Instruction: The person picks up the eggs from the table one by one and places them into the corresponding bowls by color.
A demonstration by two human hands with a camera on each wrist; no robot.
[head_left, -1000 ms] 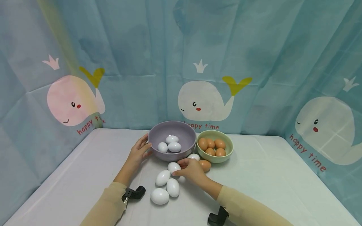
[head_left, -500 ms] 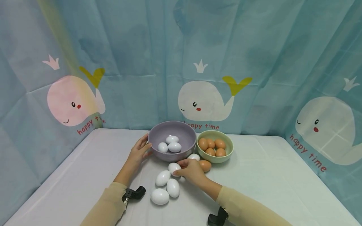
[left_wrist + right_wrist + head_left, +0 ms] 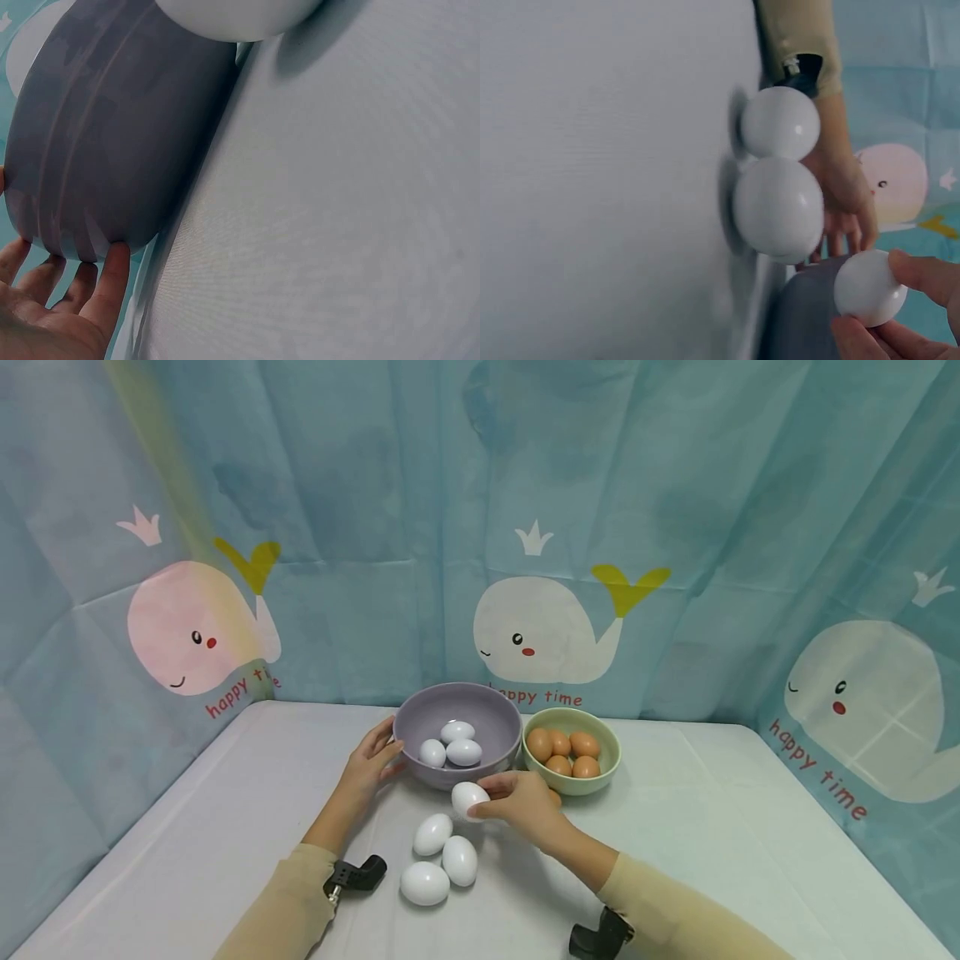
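Observation:
A white egg (image 3: 468, 800) is pinched between the thumb and fingertips of my right hand (image 3: 525, 806), raised just in front of the purple bowl (image 3: 495, 775). In the right wrist view the same egg (image 3: 866, 289) overlaps the bowl. My left hand (image 3: 367, 768) rests its fingertips against the bowl's left side. In the left wrist view the fingers (image 3: 105, 296) are spread and nearly straight along the bowl wall. Inside the bowl lie three white eggs (image 3: 463, 752). Nearer on the table are three more white eggs (image 3: 432, 835), grouped close together.
Touching the purple bowl on its right is a green bowl (image 3: 607, 768) with several brown eggs (image 3: 585, 744). A brown egg (image 3: 555, 798) on the table is mostly hidden behind my right hand. The white-covered table (image 3: 712, 827) meets a blue whale-print curtain (image 3: 360, 527) at the back.
My right hand has lifted the white egg slightly off the table, covering more of the brown egg behind. The left hand has stayed at the bowl.

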